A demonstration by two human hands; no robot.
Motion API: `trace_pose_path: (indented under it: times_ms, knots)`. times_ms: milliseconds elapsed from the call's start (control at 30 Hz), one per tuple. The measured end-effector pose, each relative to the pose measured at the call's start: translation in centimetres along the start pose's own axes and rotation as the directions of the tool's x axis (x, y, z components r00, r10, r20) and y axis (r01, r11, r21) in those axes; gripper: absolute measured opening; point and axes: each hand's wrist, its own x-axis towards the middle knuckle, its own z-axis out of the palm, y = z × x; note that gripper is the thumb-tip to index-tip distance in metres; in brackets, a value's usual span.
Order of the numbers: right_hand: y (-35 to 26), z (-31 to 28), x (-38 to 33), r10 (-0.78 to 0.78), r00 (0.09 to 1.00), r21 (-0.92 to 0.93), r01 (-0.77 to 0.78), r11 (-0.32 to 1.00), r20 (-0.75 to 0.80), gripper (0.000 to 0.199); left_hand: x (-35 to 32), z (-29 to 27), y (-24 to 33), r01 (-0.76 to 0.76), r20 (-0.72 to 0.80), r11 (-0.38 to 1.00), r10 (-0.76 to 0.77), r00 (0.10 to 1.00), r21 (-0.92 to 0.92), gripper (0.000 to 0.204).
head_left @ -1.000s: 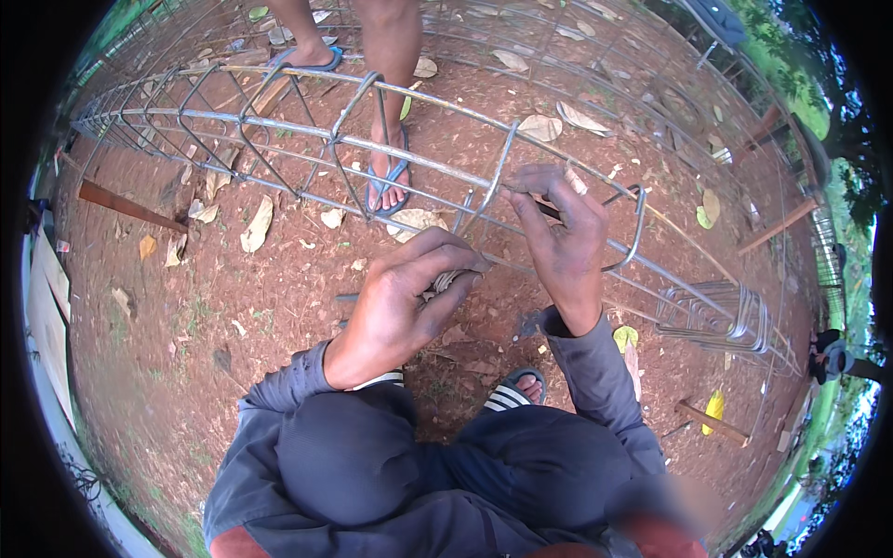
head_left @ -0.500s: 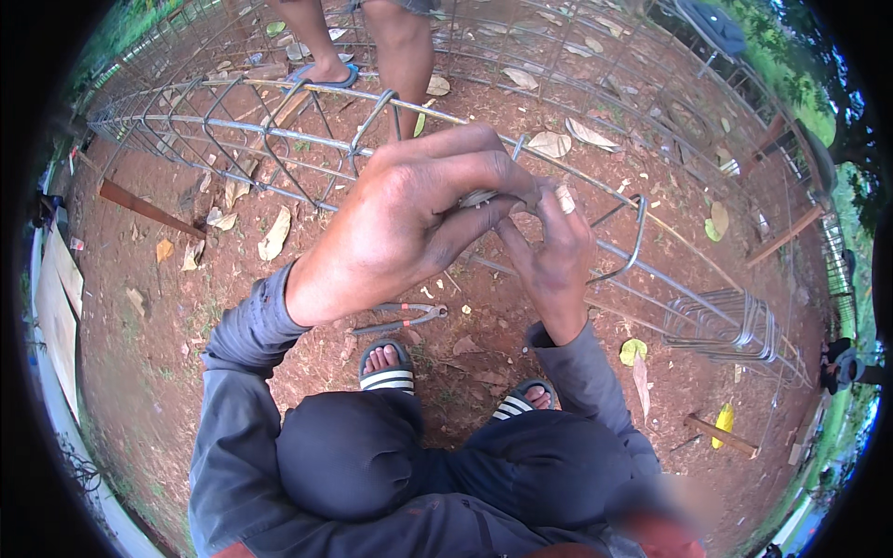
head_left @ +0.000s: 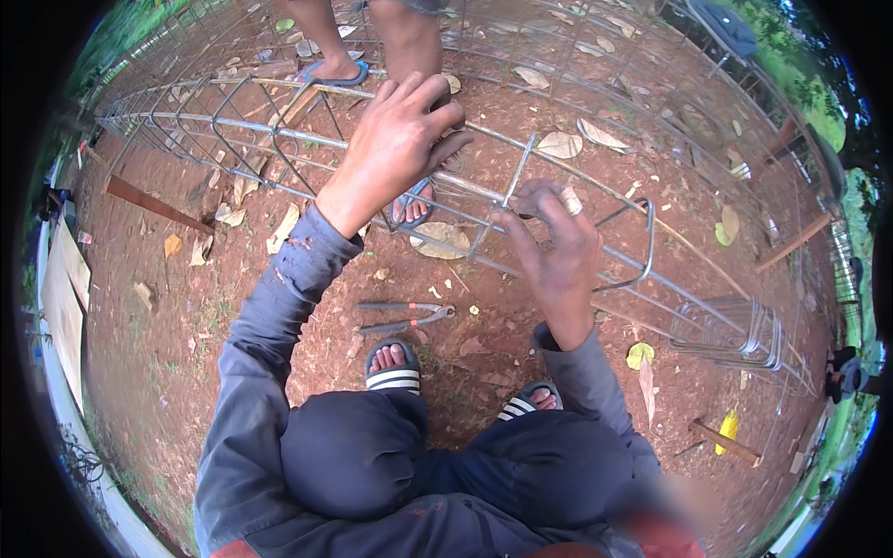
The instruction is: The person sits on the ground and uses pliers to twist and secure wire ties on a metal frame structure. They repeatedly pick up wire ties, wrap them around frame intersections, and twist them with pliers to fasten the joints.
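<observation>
A long steel rebar cage [head_left: 312, 138] runs across in front of me, with square stirrups around its long bars. My left hand [head_left: 395, 135] is over the cage with its fingers curled, hiding part of a stirrup; what lies inside them is hidden. Just to the right, a thin stirrup [head_left: 522, 167] crosses a long bar. My right hand [head_left: 558, 237] is beside that crossing, thumb and forefinger bent together, and anything between them is too small to make out. A pale band wraps one right finger. Pincers [head_left: 409, 316] with grey and orange handles lie on the ground below.
Another person's leg [head_left: 406, 37] and sandalled foot [head_left: 335, 72] stand beyond the cage. Several bent stirrups [head_left: 730, 330] are bunched at its right end. A wooden stake [head_left: 158, 205] is at left, a wood piece [head_left: 726, 442] at lower right. Dry leaves [head_left: 442, 239] litter the soil.
My left hand has moved up and left, away from my right hand, uncovering the stirrup and bar crossing. My right hand has stayed nearly in place. My view has shifted slightly.
</observation>
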Motion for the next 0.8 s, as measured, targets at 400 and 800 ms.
trace_pose_path:
  times_ms: [400, 800]
  knots:
    - [-0.3, -1.3, 1.7, 0.09, 0.991, 0.028, -0.093, 0.995, 0.102, 0.023, -6.2, -4.4, 5.3, 0.824, 0.432, 0.414, -0.708, 0.559, -0.387, 0.017]
    - [-1.1, -1.2, 2.2, 0.248, 0.953, 0.074, -0.264, 0.962, 0.176, 0.023, -6.3, 10.9, 2.5, -0.147, 0.243, -0.714, -0.413, 0.878, -0.684, 0.077]
